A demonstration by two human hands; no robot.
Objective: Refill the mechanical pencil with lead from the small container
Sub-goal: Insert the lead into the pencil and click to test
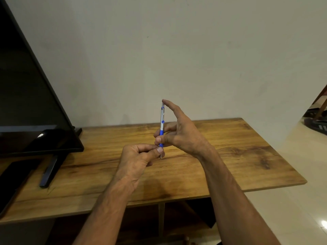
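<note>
From the head camera, looking down over a wooden worktop (pixel 221 156), no lead container can be made out anywhere on the wood; if one is held inside the left hand, the curled fingers hide it.

The left hand (pixel 136 160) reaches in from below, its forearm running up from the bottom edge. Its fingers are curled into a loose fist, with the thumb and forefinger pinched together at the lower end of the pencil (pixel 161 128), right by the metal tip. The right hand (pixel 180 131) comes in from the lower right on a long bare forearm. Its forefinger stretches straight up and its tip touches the top end of the pencil, while the thumb and the lower fingers close around the blue grip section.

The pencil stands nearly upright between the two hands, raised above the worktop, tip down. Its barrel is silver with blue trim and a metal clip along one side. Whether the cap is on or off is hard to tell at this size.

At the left, a dark flat screen (pixel 26 103) stands on the worktop on a black foot (pixel 51 170), well apart from the hands.
</note>
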